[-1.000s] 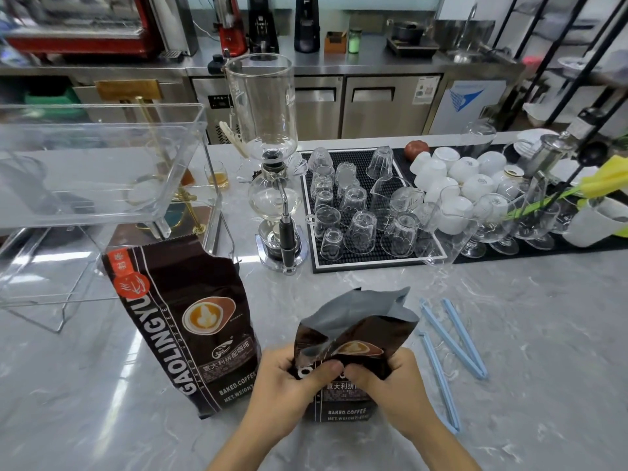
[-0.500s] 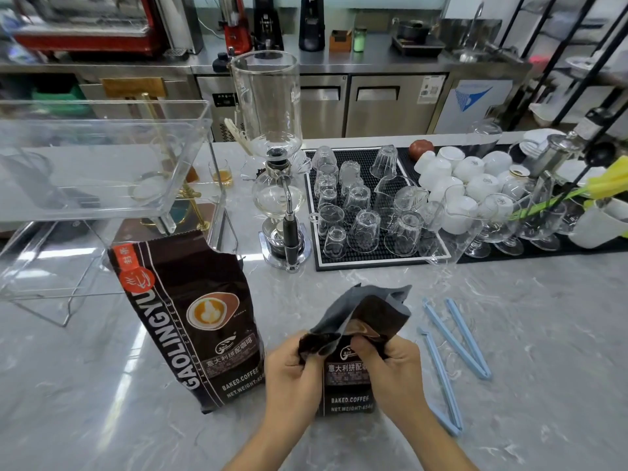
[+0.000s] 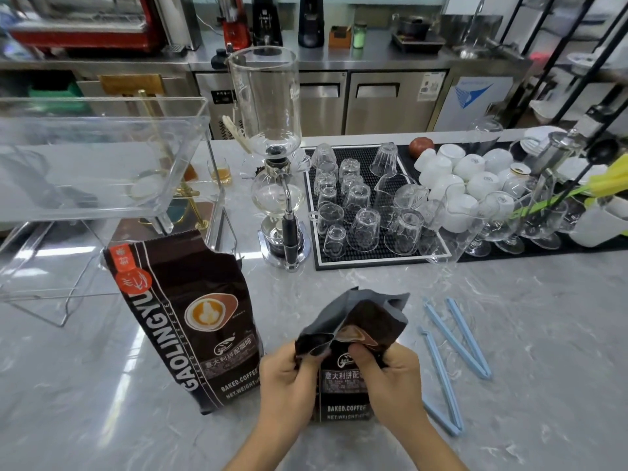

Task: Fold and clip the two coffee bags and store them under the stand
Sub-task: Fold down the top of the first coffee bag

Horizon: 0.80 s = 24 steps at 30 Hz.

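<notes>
Since a second ago, the top of the small bag has come down from upright into a crumpled fold, and both my hands have crept higher on it.

Largest before me is the grey marbled counter (image 3: 509, 334). At its left stands the clear acrylic stand (image 3: 102, 158), a see-through tray raised on legs. In front of the stand's near corner stands the tall dark brown coffee bag with white lettering and a latte picture (image 3: 190, 317), upright and leaning a little, its top unfolded. Behind, at the middle, is the glass siphon coffee maker (image 3: 272, 147), beside a black rubber mat of upturned glasses (image 3: 367, 205).

Just right of the tall bag stands the smaller dark brown coffee bag (image 3: 343, 385), upright on the counter, its silver-lined top bent over toward me. My left hand (image 3: 289, 382) pinches the folded left edge in a narrow grip; my right hand (image 3: 390, 379) holds the right edge, its thumb pressed on the bag's front.

To the right lie two pale blue plastic sealing clips (image 3: 455, 338), both opened, near the bag but not touching it.
</notes>
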Available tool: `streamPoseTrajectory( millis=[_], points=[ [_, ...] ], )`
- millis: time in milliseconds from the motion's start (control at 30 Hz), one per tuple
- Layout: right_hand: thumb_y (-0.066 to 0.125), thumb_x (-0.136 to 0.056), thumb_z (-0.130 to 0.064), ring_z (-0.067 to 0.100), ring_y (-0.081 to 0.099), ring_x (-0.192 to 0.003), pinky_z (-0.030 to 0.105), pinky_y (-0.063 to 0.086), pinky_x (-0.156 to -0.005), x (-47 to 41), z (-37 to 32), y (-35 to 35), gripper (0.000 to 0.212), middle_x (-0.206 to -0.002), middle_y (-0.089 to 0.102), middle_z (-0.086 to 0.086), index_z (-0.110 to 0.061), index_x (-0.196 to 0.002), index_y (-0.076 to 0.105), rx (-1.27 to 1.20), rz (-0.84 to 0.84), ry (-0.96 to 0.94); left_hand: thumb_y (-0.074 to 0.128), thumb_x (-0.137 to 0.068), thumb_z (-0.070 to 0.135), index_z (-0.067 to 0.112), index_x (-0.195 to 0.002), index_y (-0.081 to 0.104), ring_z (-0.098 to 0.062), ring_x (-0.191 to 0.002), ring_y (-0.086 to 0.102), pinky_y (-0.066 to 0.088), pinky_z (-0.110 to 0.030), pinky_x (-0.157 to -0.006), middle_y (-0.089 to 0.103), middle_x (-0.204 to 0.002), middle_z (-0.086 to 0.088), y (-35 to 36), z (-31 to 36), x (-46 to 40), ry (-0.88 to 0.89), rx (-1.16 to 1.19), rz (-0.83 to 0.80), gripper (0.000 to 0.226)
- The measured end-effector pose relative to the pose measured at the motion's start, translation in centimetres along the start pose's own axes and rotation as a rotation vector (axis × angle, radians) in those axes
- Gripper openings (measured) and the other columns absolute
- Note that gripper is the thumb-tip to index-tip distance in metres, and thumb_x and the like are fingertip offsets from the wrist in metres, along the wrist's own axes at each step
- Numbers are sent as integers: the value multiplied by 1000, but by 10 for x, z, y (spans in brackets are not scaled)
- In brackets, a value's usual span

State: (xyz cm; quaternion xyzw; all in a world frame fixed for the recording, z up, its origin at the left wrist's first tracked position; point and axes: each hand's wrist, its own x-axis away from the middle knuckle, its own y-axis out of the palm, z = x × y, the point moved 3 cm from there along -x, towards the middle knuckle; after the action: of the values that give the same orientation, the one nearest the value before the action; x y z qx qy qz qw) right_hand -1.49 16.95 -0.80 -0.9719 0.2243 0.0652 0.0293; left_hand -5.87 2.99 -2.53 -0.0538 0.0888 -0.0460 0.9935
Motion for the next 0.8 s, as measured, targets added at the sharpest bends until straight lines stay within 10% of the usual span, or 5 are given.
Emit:
streamPoseTrajectory(
  millis=[400,800],
  points=[
    [82,-71,-24,39,70,-88,47,55,-81,-10,-32,-24,25,-91,79,7,-18,-95,78,-103,-118,-69,79,-66,19,24,-87,80,-18,-81,75,59,-29,-74,80,-87,-4,-29,53,-17,75,182,-146,21],
    [73,-77,2,30,73,-94,50,56,-85,-13,-42,-33,20,-95,79,9,-7,-94,78,-63,-163,-19,81,-71,43,24,-84,79,-7,-74,73,54,-15,-67,79,-81,5,-43,69,-27,103,140,-199,24]
  ],
)
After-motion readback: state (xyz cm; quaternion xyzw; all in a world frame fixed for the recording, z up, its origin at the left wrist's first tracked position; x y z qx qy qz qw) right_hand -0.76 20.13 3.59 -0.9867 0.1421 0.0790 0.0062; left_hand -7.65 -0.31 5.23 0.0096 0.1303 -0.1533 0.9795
